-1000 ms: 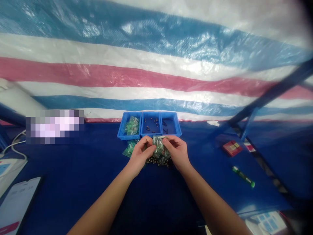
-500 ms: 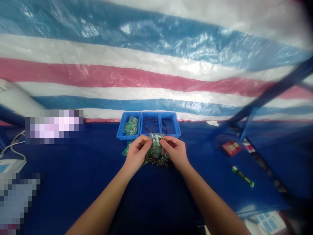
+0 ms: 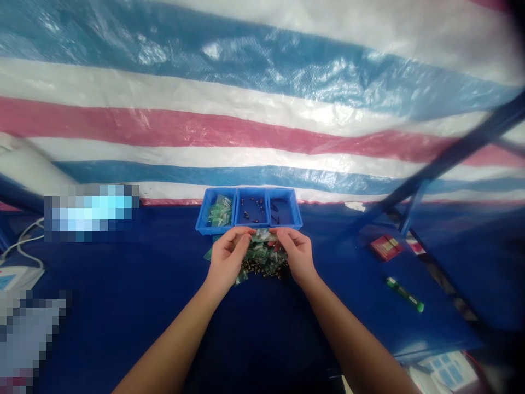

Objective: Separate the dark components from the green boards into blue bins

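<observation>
Both hands are out in front, over a blue table (image 3: 123,306). The left hand (image 3: 226,260) and the right hand (image 3: 296,256) are close together, with a small clear bag (image 3: 261,236) stretched between them. The left hand pinches the bag's left end and the right hand pinches its right end. So the bag lies flat between the fingertips, and its long way runs from left to right. It is too small and blurry to tell which end is the open one.

Just under the bag, near the hands, is a pile of small dark parts (image 3: 262,267) mixed with more greenish bags. A few more greenish bags (image 3: 211,253) peek out to the left of the left hand.

Right behind the hands, on the far side, stand three blue trays (image 3: 249,190) in a row, touching each other. The left tray has greenish bags in it. The middle and right trays have a few small dark bits.

Well off to the right lie a red box (image 3: 384,247) and, nearer, a green pen (image 3: 404,294). A big striped sheet (image 3: 262,98) in blue, white and red hangs behind the table.
</observation>
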Available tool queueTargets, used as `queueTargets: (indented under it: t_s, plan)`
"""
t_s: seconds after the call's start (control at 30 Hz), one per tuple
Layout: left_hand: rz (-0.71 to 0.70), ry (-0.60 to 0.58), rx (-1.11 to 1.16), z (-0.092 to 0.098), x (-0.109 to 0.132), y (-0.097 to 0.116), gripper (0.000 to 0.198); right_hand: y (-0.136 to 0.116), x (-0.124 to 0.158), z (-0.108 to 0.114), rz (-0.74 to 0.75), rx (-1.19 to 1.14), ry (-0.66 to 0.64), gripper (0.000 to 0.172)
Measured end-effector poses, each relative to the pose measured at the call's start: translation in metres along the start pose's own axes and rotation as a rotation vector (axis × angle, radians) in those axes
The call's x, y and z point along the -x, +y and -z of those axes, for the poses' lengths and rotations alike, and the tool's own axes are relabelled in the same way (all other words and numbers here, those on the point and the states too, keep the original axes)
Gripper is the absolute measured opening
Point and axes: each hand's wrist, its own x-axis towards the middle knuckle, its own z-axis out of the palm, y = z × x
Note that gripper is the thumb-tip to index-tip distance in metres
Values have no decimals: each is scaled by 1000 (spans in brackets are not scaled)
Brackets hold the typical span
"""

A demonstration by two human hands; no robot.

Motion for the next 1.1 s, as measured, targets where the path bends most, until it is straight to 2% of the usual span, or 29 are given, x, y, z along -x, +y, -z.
queueTargets:
  t_s: [0.1, 0.17, 0.23, 0.3, 0.4, 0.5, 0.7, 0.9, 1.1]
  plan:
    - [-2, 14, -20, -1, -1, 0, 19, 3, 0, -1, 20, 1, 28, 17]
    - [-14, 40, -40, -2, -1, -1, 20, 5, 0, -2, 40, -21, 17, 20]
    - [-16, 69, -54, -2, -1, -2, 31, 7, 0, -2, 48, -51, 14, 29]
    - [1, 79, -74, -2, 0, -3, 42, 7, -1, -2, 43, -53, 29, 30]
    - [1, 82, -123, -2, 0, -5, 32, 9, -2, -2, 15, -25, 44, 20]
    - [-26, 104, -164, -1, -1, -6, 23, 12, -3, -1, -15, -27, 45, 23]
    - [-26, 119, -170, 0, -3, -4, 24, 11, -4, -1, -33, -24, 59, 17]
    - [65, 57, -157, 1, -3, -1, 25, 7, -3, -2, 6, -26, 52, 15]
    - [88, 54, -67, -1, -3, -1, 24, 11, -3, -1, 30, -3, 48, 14]
